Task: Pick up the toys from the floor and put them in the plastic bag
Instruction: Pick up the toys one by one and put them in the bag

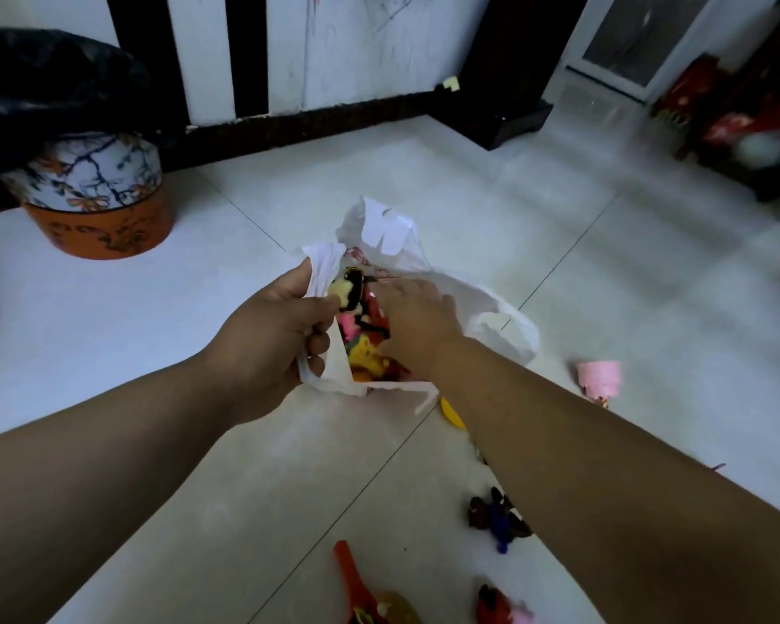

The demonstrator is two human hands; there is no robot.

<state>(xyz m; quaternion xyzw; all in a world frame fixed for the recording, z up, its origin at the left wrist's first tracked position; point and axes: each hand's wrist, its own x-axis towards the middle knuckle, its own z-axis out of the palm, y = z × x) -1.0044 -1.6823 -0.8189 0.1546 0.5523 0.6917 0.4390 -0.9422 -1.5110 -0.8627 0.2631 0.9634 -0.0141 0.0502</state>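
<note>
Your left hand (271, 335) is fisted tight round the bunched handle and near rim of the white plastic bag (491, 326), holding its mouth up and open. Your right hand (417, 322) is over the mouth, fingers pointing down into it. It is motion-blurred, so you can't tell if it holds anything or how far it's open. The bag sits on the pale tiled floor (627, 272), mid-frame, with its far handle sticking up. Inside is a heap of toys: a yellow-and-black toy (350, 286) on top by your left thumb, pink and yellow ones under it. On the floor to the right of the bag is a pink cup toy (600, 376). A yellow piece (451, 414) peeks from under your right forearm. Nearer you are a dark brown and blue figure (498, 520), a red scoop-like toy (354, 583) and a red toy (496, 608) at the bottom edge. An orange patterned bin (95, 195) with a black liner stands far left.
</note>
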